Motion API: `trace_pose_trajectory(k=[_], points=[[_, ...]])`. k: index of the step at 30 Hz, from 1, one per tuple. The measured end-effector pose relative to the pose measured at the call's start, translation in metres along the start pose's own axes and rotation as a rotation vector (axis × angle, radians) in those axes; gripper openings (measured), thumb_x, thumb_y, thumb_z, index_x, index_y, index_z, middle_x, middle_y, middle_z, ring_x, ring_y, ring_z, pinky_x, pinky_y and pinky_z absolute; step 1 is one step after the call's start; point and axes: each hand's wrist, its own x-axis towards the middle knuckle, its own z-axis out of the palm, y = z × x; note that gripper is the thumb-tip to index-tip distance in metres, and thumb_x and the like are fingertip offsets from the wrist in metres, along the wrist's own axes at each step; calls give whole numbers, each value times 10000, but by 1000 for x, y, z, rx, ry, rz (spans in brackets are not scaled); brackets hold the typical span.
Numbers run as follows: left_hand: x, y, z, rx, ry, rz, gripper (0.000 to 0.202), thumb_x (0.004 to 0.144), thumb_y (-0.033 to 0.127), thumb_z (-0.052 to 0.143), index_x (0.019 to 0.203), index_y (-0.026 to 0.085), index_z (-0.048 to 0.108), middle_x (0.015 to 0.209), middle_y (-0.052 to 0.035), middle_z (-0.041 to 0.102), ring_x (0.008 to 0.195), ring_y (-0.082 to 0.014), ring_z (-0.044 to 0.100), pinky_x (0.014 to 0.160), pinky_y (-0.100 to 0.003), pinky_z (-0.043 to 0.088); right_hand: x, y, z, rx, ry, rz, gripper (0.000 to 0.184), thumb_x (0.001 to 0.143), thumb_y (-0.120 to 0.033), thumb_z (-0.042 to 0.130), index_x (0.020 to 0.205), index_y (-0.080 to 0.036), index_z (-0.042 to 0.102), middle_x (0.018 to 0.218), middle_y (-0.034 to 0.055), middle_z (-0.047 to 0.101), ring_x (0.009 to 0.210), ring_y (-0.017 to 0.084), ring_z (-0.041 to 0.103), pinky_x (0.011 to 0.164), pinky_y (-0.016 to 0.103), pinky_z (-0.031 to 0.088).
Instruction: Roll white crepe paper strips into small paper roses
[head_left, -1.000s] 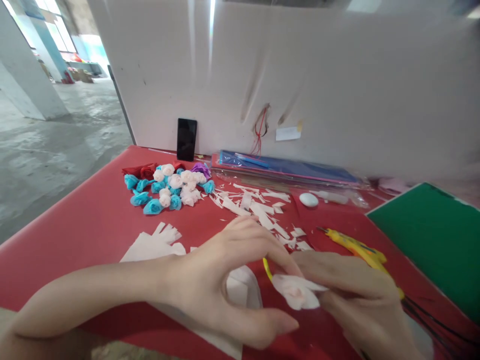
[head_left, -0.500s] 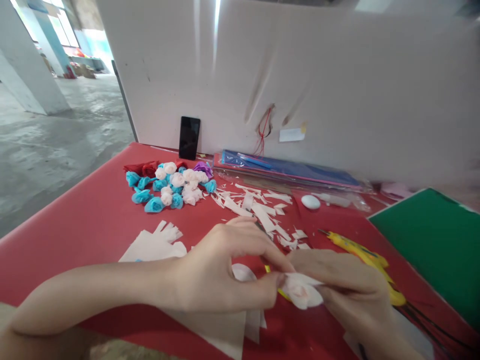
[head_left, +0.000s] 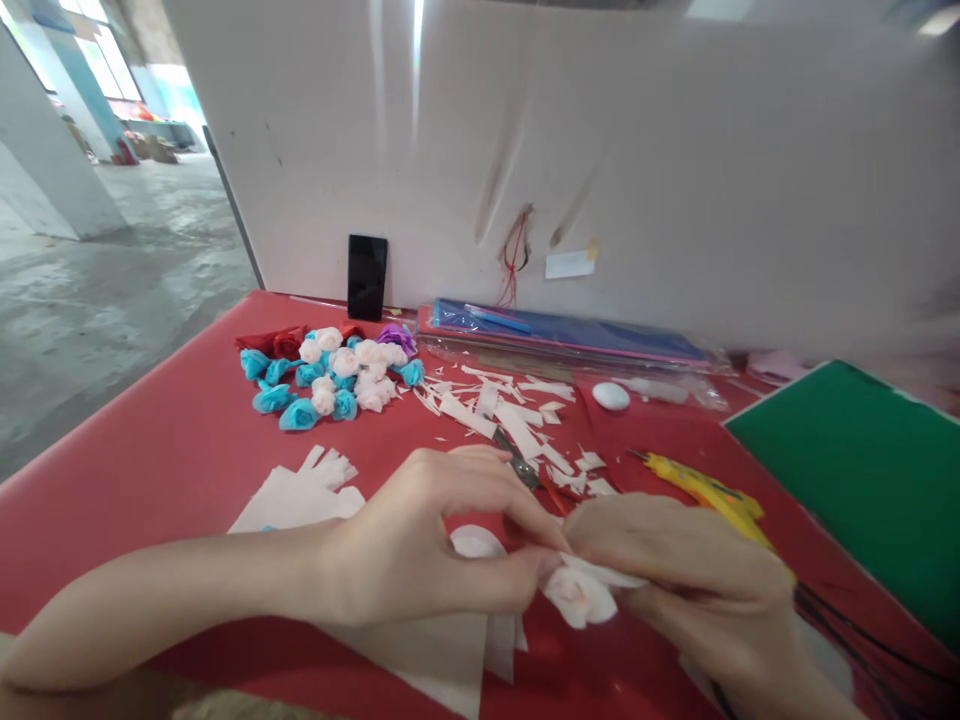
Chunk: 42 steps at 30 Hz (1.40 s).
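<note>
A pale paper flower (head_left: pixel 577 595), white with a pinkish middle, is held between my two hands above the red tabletop. My left hand (head_left: pixel 450 545) pinches its left edge between thumb and index finger. On the other side, my right hand (head_left: pixel 690 570) has thumb and fingers closed on a white petal strip of the same flower. White paper sheets and cut petals (head_left: pixel 480 542) lie under and behind my left hand. Just beyond the hands rest red-handled scissors (head_left: pixel 523 470), partly hidden.
Finished blue, white, red and purple paper flowers (head_left: pixel 300 412) are heaped at the back left. Paper scraps (head_left: pixel 517 425) litter the middle. A yellow glue gun (head_left: pixel 705 490) and a green board (head_left: pixel 862 490) lie right. A phone (head_left: pixel 367 278) leans on the white panel (head_left: pixel 637 130).
Both hands and the flower have shifted slightly; the flower is tilted a little lower. My right hand has turned and drawn slightly away along the petal strip. The view has swung a little right.
</note>
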Motion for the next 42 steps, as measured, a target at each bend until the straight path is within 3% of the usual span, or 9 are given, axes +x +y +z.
trace_pose_trajectory(k=[6, 11, 16, 22, 30, 33, 38, 42], points=[[2, 3, -2, -29, -35, -54, 148, 668, 2, 538, 761, 42, 646, 702, -93, 673, 633, -115, 581, 625, -210, 499, 2, -1, 0, 69, -23, 15, 151, 862, -183, 461, 830, -210, 606, 596, 2, 662, 507, 118, 628, 513, 203, 518], [3, 2, -4, 31, -17, 44, 156, 677, 8, 542, 776, 42, 658, 670, -85, 675, 580, -113, 558, 617, -244, 496, -1, -2, 1, -13, 30, 30, 96, 818, -164, 531, 763, -213, 593, 588, -21, 670, 495, 109, 631, 487, 174, 512], [2, 1, -3, 37, 4, 55, 194, 668, -7, 549, 816, 9, 674, 656, -93, 648, 567, -103, 538, 609, -229, 493, 1, -3, 2, -20, 39, 40, 122, 830, -171, 518, 727, -209, 571, 572, -27, 656, 471, 91, 611, 465, 156, 496], [3, 2, -2, -48, 0, -1, 151, 694, 23, 573, 794, -8, 683, 652, -116, 644, 572, -107, 543, 572, -202, 484, 0, -1, 1, 31, 13, 53, 107, 818, -143, 524, 744, -198, 580, 585, -13, 650, 497, 102, 615, 482, 180, 498], [1, -3, -2, -58, -31, 40, 111, 701, 16, 583, 748, -27, 674, 609, -119, 660, 557, -117, 569, 610, -239, 463, -1, -3, 1, 63, 0, 47, 96, 809, -119, 536, 767, -183, 594, 584, -4, 644, 507, 102, 611, 488, 189, 491], [0, -3, -4, -125, -64, -86, 100, 706, 40, 588, 745, 49, 680, 657, -79, 664, 599, -110, 569, 622, -226, 464, -1, -4, 2, 28, -10, 33, 96, 830, -146, 516, 777, -180, 588, 576, 5, 644, 506, 106, 616, 491, 195, 491], [3, -4, -7, -347, -164, -480, 63, 719, 124, 603, 694, 140, 658, 720, 1, 621, 663, -79, 553, 674, -189, 446, -4, -2, 4, 8, -12, 40, 115, 842, -158, 496, 762, -180, 576, 558, 17, 637, 505, 108, 614, 498, 192, 479], [6, -4, -6, -449, -160, -596, 75, 726, 122, 586, 663, 136, 625, 678, 35, 585, 610, -43, 515, 643, -158, 422, -4, -2, 4, 4, -17, 70, 92, 817, -131, 525, 769, -173, 590, 563, 17, 641, 504, 107, 606, 491, 192, 465]])
